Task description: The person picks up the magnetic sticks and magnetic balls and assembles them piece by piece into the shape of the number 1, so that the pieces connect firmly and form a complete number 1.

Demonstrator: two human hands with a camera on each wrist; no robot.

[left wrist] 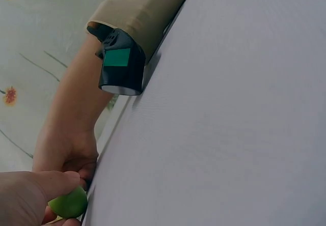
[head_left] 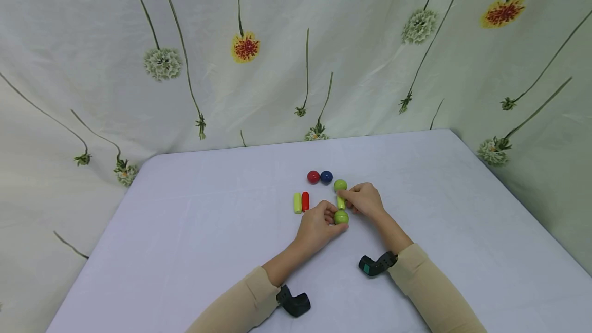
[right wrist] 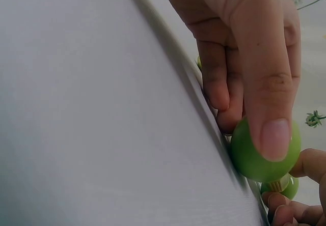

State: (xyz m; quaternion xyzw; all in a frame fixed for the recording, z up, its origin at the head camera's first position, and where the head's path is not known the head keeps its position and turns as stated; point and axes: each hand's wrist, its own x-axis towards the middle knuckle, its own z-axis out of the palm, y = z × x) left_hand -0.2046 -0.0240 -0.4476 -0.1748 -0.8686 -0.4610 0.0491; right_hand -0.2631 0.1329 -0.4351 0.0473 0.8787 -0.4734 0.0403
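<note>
Near the table's middle, a yellow-green rod point(head_left: 340, 203) stands between two green balls in a line. My left hand point(head_left: 319, 225) grips the nearer green ball point(head_left: 341, 217); in the right wrist view its thumb point(right wrist: 275, 134) presses on that ball. My right hand point(head_left: 365, 200) pinches the rod just below the farther green ball point(head_left: 340, 185). Rod and nearer ball meet in the right wrist view, but I cannot tell whether they are joined. Left of the hands lie another yellow-green rod point(head_left: 297, 203) and a red rod point(head_left: 305, 201), side by side.
Behind the rods, a red ball point(head_left: 313, 177) and a dark blue ball point(head_left: 326, 177) sit together. A white cloth covers the table point(head_left: 208, 230). Flower-printed fabric point(head_left: 277, 86) hangs along the back and sides. Each wrist carries a black camera point(head_left: 296, 304).
</note>
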